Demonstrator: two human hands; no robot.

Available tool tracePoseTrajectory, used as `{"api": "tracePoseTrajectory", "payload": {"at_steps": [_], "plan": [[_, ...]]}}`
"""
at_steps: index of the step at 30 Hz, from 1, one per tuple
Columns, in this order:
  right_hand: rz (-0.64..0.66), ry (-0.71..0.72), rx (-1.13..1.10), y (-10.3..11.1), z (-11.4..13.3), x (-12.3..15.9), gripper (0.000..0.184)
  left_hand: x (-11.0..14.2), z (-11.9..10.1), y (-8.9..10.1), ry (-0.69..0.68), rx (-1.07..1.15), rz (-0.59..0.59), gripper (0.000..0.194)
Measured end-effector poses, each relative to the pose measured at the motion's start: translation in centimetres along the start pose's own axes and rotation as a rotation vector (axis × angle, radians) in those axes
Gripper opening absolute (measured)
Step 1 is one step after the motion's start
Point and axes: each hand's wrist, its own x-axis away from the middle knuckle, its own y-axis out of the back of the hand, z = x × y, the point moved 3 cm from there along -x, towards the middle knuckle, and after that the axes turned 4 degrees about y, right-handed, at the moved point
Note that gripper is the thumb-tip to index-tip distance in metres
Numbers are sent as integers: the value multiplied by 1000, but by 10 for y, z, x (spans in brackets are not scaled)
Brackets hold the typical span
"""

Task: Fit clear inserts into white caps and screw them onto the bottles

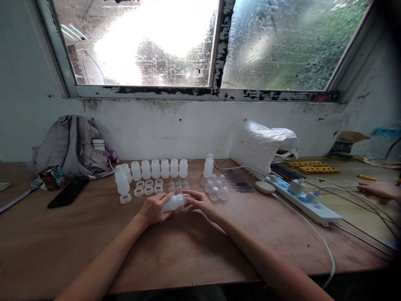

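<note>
My left hand (pixel 153 210) is wrapped round the body of a small translucent white baby bottle (pixel 171 204), which lies tilted on its side just above the table. Fingers of my right hand (pixel 200 202) close on the clear cap (pixel 181 199) at the bottle's top end. Behind my hands stand a row of open bottle bodies (pixel 156 169), several white collar rings (pixel 148 190) and small clear nipples (pixel 178 186). To the right are several clear dome caps (pixel 214 195), with a capped bottle (pixel 208 166) upright behind them.
At left lie a grey backpack (pixel 72 142), a small box (pixel 52 177) and a black phone (pixel 67 193). On the right are a white foam bag (pixel 260 146), a power strip (pixel 307 202) with cables, and yellow trays (pixel 313 167). Another person's hand (pixel 377 189) rests at far right.
</note>
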Motion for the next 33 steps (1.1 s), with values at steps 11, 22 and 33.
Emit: {"api": "tracePoseTrajectory", "payload": {"at_steps": [11, 22, 33], "plan": [[-191, -43, -137, 4, -10, -3, 29, -5, -3, 2, 86, -45, -64, 48], [-359, 263, 103, 48, 57, -37, 31, -9, 2, 5, 141, 40, -115, 67], [-609, 235, 1054, 130, 117, -126, 29, 1, 34, -21, 375, -101, -29, 50]]}}
